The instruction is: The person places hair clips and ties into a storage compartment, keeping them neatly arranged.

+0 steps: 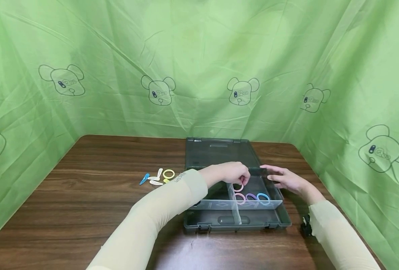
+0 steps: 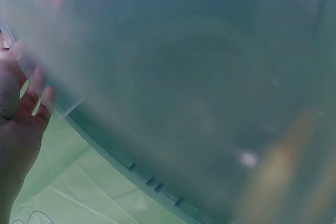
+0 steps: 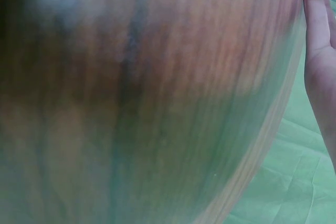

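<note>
My left hand (image 1: 231, 173) reaches over a dark see-through storage box (image 1: 212, 227) with its lid laid back. Its curled fingertips pinch a pink hair tie (image 1: 238, 191) in the back right compartment. Another pink hair tie (image 1: 244, 197), a purple one (image 1: 251, 194) and a blue one (image 1: 263, 194) lie there near the clear divider (image 1: 212, 204). At the box's right side, my right hand (image 1: 289, 180) rests its extended fingers by the rim. In the left wrist view, part of the left hand (image 2: 23, 108) shows beside the blurred plastic.
Left of the box, on the brown wooden table (image 1: 84, 195), lie a yellow hair tie (image 1: 165, 176), a blue hair clip (image 1: 144, 179) and several white clips (image 1: 156, 183). My left forearm partly covers a small yellow item. Green cloth (image 1: 199, 48) encloses the table's back and sides.
</note>
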The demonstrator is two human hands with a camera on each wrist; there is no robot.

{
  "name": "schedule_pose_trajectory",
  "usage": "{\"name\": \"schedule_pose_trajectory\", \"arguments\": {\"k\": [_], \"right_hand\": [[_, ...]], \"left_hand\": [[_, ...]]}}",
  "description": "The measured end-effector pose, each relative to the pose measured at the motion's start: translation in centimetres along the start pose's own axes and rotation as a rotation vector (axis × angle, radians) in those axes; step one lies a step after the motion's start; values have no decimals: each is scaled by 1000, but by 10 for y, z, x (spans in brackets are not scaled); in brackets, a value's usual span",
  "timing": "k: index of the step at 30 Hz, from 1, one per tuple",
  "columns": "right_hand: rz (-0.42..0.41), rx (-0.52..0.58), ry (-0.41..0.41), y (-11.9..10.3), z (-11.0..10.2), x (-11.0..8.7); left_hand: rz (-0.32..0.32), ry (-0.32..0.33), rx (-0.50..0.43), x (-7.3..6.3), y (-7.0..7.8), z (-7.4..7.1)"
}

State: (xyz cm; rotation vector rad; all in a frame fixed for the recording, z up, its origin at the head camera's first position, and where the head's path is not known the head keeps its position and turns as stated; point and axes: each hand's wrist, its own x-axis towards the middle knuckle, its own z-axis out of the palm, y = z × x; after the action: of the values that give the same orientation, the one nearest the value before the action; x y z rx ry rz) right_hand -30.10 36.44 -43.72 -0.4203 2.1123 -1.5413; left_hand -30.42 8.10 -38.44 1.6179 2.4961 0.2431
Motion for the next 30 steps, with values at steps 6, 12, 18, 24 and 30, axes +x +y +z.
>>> {"name": "schedule_pose_trajectory", "arguments": {"k": [6, 12, 18, 24, 30], "right_hand": [[12, -7, 18, 0, 0, -1], [16, -17, 18, 3, -1, 0], [24, -33, 20, 1, 0, 1], [32, -18, 17, -2, 4, -1], [33, -21, 19, -2, 2, 0]], "left_hand": [[-12, -24, 28, 2, 1, 2], [8, 8, 10, 0, -1, -1], [38, 27, -28, -7, -5, -7], [41, 60, -68, -21, 2, -22], [31, 103, -106, -36, 5, -36]]}}
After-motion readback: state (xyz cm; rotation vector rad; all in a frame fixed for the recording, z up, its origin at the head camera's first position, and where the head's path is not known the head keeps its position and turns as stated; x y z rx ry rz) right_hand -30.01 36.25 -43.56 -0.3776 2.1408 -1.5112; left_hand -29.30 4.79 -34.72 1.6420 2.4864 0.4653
